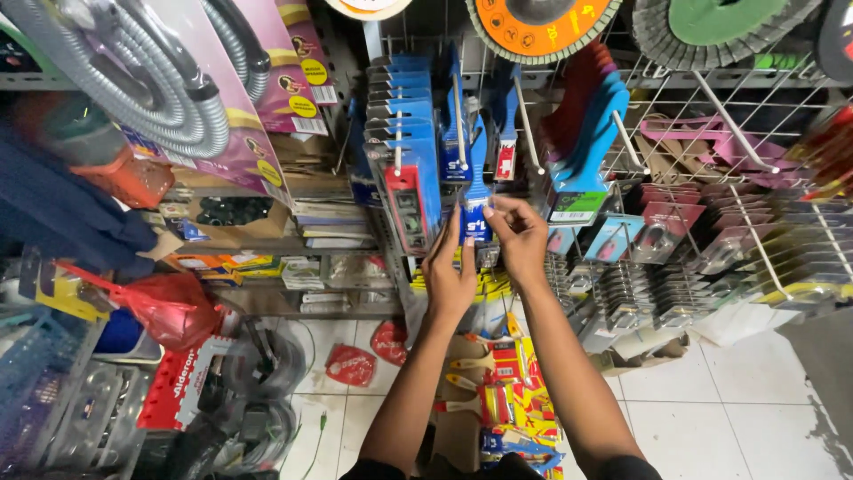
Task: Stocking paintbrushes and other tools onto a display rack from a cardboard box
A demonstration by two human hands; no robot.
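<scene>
Both my hands reach up to a blue carded tool pack (476,191) that hangs on a metal peg of a wire display rack (711,116). My left hand (449,267) pinches the pack's lower edge from the left. My right hand (518,236) grips the same lower edge from the right, fingers curled over it. More blue carded packs (402,107) hang in a row just left of it. What the pack contains is hidden by my fingers.
Blue-handled tools (586,133) and small carded items (657,240) hang to the right. Coiled grey hoses in pink packaging (178,89) hang at upper left. Abrasive discs (538,22) sit overhead. Brushes and packets (506,391) lie below, with red bags (169,307) and a white tile floor (711,418).
</scene>
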